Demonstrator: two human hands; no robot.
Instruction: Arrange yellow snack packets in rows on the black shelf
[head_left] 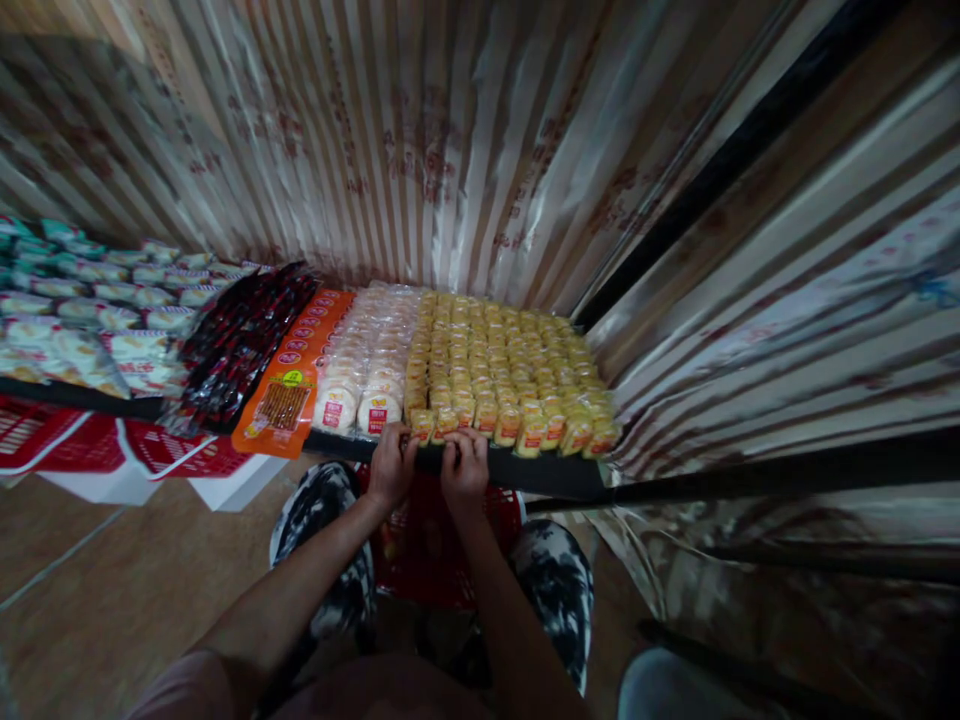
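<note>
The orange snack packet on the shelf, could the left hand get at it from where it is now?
Probably yes: the left hand rests at the shelf's front edge, and the orange packet lies nearby to its left, uncovered.

One head-worn camera looks steeply down and forward, close over the shelf (555,478) edge.

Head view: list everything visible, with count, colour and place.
yellow snack packets: many, yellow, rows at shelf right
round white packs: many, white with red labels, left of the yellow ones
orange packs: a few, orange, further left
dark red packs: a pile, shelf middle-left
green-white packets: many, far left
red basket: one, floor, between the knees
striped curtain: behind and right
left hand: shelf edge
right hand: at the front yellow packets
</note>
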